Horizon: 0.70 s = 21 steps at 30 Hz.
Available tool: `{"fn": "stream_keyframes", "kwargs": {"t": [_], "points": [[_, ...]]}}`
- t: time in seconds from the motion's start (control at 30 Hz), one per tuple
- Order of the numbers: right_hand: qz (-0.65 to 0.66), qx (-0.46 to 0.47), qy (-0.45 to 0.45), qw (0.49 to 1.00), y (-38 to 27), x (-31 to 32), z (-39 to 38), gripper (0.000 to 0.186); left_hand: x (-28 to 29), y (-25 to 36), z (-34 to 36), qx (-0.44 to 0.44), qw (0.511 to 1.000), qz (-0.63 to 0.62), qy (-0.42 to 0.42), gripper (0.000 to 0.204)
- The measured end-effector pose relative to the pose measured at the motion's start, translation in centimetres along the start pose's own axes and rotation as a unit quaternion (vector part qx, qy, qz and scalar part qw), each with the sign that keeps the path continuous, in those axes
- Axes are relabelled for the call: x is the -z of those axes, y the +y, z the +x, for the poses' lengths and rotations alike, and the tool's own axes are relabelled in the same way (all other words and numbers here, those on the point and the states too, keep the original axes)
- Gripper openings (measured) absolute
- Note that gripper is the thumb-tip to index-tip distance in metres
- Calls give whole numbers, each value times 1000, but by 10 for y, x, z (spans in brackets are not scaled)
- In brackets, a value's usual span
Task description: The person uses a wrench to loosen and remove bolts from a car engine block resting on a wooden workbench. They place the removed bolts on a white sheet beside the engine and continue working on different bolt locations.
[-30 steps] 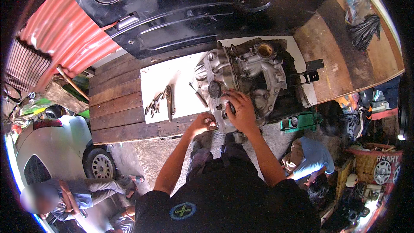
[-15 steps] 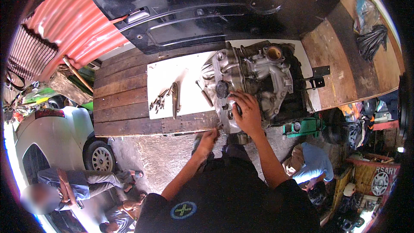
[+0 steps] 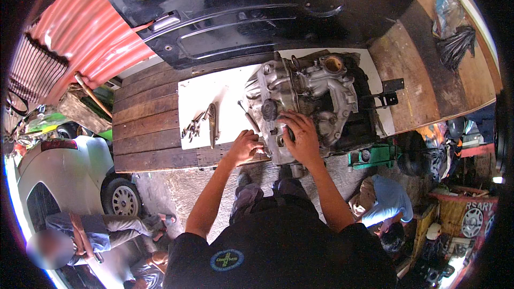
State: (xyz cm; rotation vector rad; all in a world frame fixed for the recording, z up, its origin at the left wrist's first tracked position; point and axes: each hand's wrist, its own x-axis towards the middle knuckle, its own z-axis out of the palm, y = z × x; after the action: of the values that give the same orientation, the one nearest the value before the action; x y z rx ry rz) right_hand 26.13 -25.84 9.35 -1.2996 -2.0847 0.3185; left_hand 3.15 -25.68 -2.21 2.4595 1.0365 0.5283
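A silver metal engine (image 3: 300,83) lies on a white board at the right part of the bench. Its near left edge has a dark round cap (image 3: 269,109). My right hand (image 3: 304,139) rests on the engine just nearer than this cap, fingers curved over the metal and thumb apart from them. Beside the engine's near left corner is my left hand (image 3: 245,147), its fingers curled together; what they pinch, if anything, is too small to make out. A thin dark-handled tool (image 3: 249,116) lies between the engine and several loose bolts (image 3: 194,127).
The white board (image 3: 190,93) lies on a wooden plank bench (image 3: 142,115). A long metal tool (image 3: 213,123) is beside the bolts. Behind rises a black vehicle panel (image 3: 241,27). A green jack-like frame (image 3: 369,156) stands below right. People sit or crouch at both sides.
My left hand has risen from below the bench edge to the engine's near left corner. My right hand stays on the engine. The whole view has shifted slightly.
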Motion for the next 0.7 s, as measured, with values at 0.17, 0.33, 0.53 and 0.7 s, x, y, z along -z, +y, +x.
{"fn": "stream_keyframes", "kwargs": {"t": [0.17,0.33,0.53,0.7], "points": [[-1,-4,2,1000,1,-1,0,26,20,6,9,-27,999,21,3,10],[5,0,9,1000,3,-4,0,25,12,0,13,-35,999,30,-2,19],[-8,-2,11,1000,4,-6,-2,24,24,6,30,-50,995,57,-60,9],[-4,-2,9,1000,8,-8,-2,24,17,-2,37,-92,996,16,-5,11]]}}
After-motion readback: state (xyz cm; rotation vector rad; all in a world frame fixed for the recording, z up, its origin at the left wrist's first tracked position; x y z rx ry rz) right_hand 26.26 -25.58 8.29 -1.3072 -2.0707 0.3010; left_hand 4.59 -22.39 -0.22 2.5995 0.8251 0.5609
